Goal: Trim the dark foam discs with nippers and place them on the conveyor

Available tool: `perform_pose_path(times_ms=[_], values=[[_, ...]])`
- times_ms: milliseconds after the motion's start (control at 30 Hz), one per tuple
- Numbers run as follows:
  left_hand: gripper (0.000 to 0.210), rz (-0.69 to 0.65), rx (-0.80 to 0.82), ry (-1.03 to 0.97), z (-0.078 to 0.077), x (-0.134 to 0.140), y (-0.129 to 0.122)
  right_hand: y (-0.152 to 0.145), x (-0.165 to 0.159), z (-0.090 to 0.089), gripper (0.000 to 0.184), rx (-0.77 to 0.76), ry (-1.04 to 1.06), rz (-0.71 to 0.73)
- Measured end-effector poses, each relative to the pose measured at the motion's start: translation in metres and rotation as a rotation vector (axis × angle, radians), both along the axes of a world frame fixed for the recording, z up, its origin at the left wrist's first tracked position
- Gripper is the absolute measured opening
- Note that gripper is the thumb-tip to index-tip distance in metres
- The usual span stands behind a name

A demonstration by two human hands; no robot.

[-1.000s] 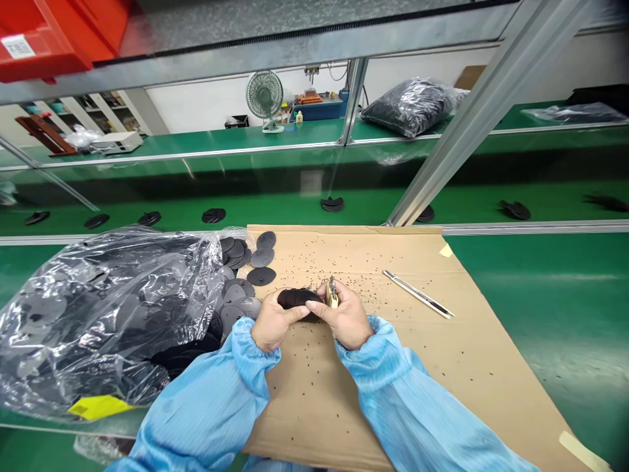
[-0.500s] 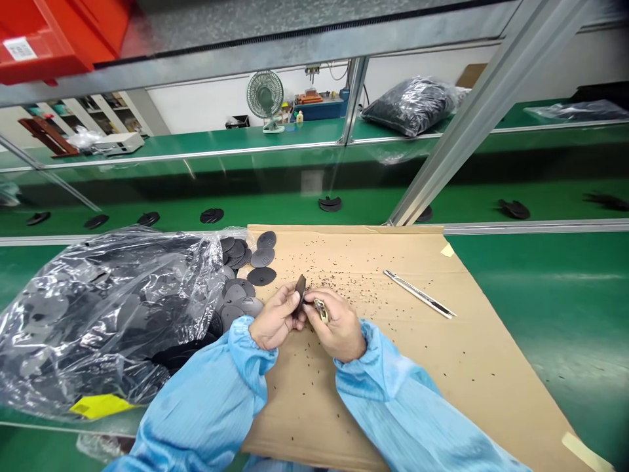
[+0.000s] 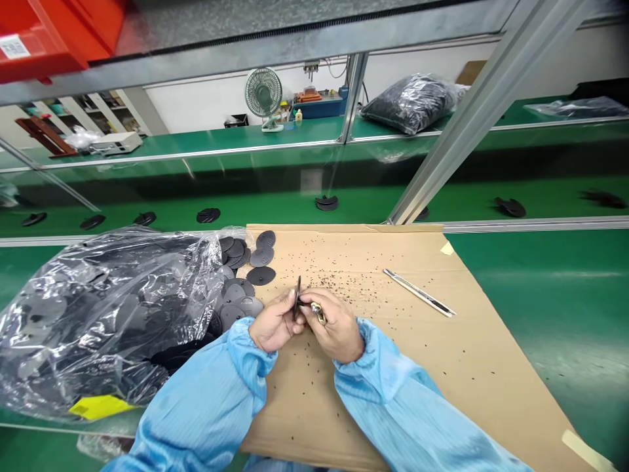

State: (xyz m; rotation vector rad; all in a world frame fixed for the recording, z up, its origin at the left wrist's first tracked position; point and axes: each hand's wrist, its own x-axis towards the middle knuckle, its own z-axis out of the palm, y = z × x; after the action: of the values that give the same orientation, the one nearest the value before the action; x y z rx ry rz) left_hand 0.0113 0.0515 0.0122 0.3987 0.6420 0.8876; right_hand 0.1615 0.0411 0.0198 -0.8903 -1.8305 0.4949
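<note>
My left hand (image 3: 278, 321) is closed on a thin black oval plastic disc (image 3: 297, 296), held upright and nearly edge-on to me. Against the disc's right side works my right hand (image 3: 337, 328), wrapped around a small gold-coloured metal tool (image 3: 318, 312). Its kind is not clear, since the fingers cover most of it. Below and around both hands spreads a cardboard sheet (image 3: 393, 367), strewn with tiny black bits. Loose black oval discs (image 3: 261, 275) lie just left of my hands, spilling from a clear plastic bag (image 3: 98, 308) full of more.
A slim white-and-black craft knife (image 3: 420, 292) lies on the cardboard to the right. Small stacks of black discs (image 3: 327, 203) sit along the green belt beyond. A slanting metal post (image 3: 457, 124) rises at the right, and a red bin (image 3: 59, 39) is overhead at left.
The black disc has turned in my left hand, from slightly angled to almost edge-on. My right hand and its tool have shifted slightly left.
</note>
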Motion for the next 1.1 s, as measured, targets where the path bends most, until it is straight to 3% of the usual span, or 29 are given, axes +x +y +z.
perform_pose_path(times_ms=[400,700,800,933,1033,1100], values=[[0.023,-0.032,-0.144,-0.067,0.003,0.0,0.002,0.002,-0.002,-0.002,0.012,-0.131,0.153,-0.059],[0.029,-0.032,-0.068,-0.043,0.002,0.0,0.002,0.003,-0.001,-0.002,0.012,-0.136,0.159,-0.046],[0.033,0.05,0.009,0.029,0.004,0.002,0.002,0.003,0.0,-0.001,0.011,-0.139,0.179,-0.076],[0.041,0.276,0.069,0.246,0.009,0.007,0.001,0.007,0.005,-0.006,0.01,-0.195,0.283,-0.231],[0.045,0.419,0.108,0.455,0.022,0.005,0.007,0.014,0.009,-0.013,0.014,-0.274,0.386,-0.346],[0.045,0.447,0.22,0.606,0.038,-0.001,0.021,0.017,0.011,-0.015,0.016,-0.304,0.428,-0.376]])
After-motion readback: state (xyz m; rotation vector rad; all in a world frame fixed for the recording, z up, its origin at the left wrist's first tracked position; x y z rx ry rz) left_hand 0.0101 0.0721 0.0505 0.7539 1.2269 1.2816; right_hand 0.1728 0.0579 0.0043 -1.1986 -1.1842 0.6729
